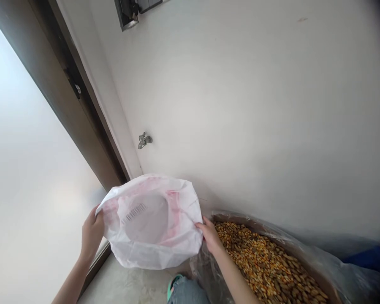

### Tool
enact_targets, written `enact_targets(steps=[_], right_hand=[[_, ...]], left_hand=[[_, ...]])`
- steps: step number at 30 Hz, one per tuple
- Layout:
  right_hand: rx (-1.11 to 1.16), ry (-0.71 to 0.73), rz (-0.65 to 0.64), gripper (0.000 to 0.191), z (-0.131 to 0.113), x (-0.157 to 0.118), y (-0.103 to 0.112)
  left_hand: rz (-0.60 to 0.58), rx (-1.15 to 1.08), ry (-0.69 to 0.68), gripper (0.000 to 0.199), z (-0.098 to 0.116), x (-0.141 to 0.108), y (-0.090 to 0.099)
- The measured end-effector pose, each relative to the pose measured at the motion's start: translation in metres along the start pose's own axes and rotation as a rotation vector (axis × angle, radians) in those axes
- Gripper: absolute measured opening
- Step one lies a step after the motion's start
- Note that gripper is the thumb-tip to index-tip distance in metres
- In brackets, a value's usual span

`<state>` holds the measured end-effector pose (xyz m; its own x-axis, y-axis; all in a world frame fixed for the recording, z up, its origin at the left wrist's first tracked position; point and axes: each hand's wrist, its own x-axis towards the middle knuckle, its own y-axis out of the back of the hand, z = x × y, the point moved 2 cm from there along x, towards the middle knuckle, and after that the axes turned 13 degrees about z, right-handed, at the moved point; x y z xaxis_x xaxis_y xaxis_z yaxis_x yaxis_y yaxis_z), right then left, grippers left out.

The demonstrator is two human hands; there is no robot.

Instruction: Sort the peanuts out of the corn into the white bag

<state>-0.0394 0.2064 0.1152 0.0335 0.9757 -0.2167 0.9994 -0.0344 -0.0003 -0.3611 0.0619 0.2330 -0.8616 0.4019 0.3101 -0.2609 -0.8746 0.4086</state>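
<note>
The left hand [93, 231] and right hand [210, 234] grasp opposite edges of the white bag [152, 253], fingers pinched on its rim, near the feed [266, 261].

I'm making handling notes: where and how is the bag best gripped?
Pinch the bag by the rim at its left and right ends, one hand from each side: it looks limp and broad, so a single grip would likely let it sag.

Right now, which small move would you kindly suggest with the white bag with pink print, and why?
I would probably ease the white bag with pink print rightward: the left hand and right hand hold its edges, its mouth appears open, and the loose orange and brown mix lies rightward.
</note>
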Motion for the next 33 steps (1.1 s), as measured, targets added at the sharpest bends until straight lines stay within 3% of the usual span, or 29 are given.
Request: enact_targets(steps=[2,4,6,8,10,13,17,19,23,27,30,33], right_hand=[[-0.076,0.083,0.115,0.043,0.007,0.015,0.02],[-0.213,0.099,0.195,0.04,0.022,0.024,0.04],[-0.29,0.051,0.191,0.037,0.039,0.026,0.051],[-0.306,0.023,0.163,0.037,0.05,0.025,0.053],[-0.358,0.056,0.126,0.034,0.053,0.027,0.048],[-0.487,0.156,0.088,0.029,0.044,0.034,0.04],[-0.508,0.241,0.219,0.029,0.031,0.049,0.042],[-0.499,0.221,0.26,0.027,0.034,0.055,0.046],[-0.533,0.137,0.289,0.031,0.055,0.058,0.05],[-0.395,0.069,0.19,0.049,0.064,0.047,0.043],[-0.339,0.068,0.074,0.047,0.057,0.035,0.033],[-0.411,0.169,0.086,0.037,0.05,0.03,0.025]], left_hand=[[-0.076,0.155,0.019,0.04,-0.031,-0.008,-0.016],[-0.277,0.306,0.073,0.048,-0.067,-0.02,-0.037],[-0.471,0.443,0.098,0.05,-0.095,-0.035,-0.058],[-0.51,0.572,0.021,0.051,-0.106,-0.046,-0.073],[-0.477,0.606,-0.087,0.048,-0.096,-0.047,-0.079],[-0.44,0.606,-0.175,0.038,-0.065,-0.033,-0.079],[-0.221,0.57,-0.244,0.036,-0.031,-0.004,-0.072],[-0.198,0.568,-0.23,0.037,-0.028,0.0,-0.076],[-0.404,0.666,-0.208,0.047,-0.038,-0.015,-0.099],[-0.524,0.658,-0.23,0.05,-0.046,-0.028,-0.11],[-0.486,0.615,-0.249,0.044,-0.041,-0.021,-0.105],[-0.326,0.565,-0.251,0.044,-0.03,-0.01,-0.095]])
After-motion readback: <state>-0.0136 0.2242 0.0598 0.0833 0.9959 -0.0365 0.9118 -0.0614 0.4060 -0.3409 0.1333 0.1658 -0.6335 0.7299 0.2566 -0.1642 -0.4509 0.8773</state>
